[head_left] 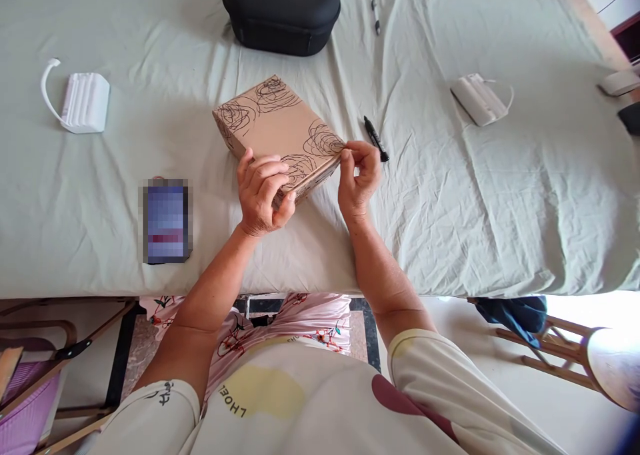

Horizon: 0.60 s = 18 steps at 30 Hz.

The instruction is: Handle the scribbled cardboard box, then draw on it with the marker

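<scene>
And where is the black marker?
In the head view, the black marker lies right of centre on the cloth, right of the scribbled cardboard box, just beyond the right hand.

blk case (281, 15) blocking behind box (283, 118), marker (376, 138) to r, free gap l twd phone (167, 222)

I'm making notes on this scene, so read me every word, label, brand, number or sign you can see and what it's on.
"LHOE", possibly with another letter: shirt front, seen upside down.
Lettering too unclear to quote: left sleeve.
Phone: screen pixelated, unreadable.
Black marker: any label too small.
Cardboard box: scribbles, no readable words.
</scene>
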Each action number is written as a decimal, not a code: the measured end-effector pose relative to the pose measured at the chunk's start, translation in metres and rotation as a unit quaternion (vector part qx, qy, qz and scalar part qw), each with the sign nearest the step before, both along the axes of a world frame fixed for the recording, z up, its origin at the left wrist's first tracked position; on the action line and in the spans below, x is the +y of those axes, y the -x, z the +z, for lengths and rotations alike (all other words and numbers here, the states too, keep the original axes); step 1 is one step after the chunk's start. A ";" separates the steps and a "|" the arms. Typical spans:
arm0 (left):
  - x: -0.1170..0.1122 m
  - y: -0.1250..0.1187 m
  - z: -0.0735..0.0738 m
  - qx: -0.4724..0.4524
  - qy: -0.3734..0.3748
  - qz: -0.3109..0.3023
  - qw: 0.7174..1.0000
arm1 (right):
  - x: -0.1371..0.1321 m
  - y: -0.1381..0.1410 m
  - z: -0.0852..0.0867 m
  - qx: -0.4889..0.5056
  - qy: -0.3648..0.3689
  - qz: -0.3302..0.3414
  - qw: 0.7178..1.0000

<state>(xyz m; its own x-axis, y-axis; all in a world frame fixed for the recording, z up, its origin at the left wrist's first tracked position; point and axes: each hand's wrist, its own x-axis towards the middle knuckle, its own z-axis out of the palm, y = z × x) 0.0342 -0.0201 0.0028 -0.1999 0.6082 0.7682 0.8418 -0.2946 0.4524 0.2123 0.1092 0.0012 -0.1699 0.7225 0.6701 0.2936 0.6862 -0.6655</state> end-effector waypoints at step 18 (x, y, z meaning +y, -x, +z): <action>0.005 0.018 -0.006 -0.138 -0.027 0.051 0.989 | -0.008 0.008 -0.003 0.028 0.096 0.075 0.992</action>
<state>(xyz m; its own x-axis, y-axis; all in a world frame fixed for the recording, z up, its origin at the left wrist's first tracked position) 0.0158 -0.0153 -0.0033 -0.4653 0.5328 0.7068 0.7151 -0.2444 0.6550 0.2046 0.1010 -0.0016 -0.2515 0.8071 0.5341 0.1567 0.5785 -0.8005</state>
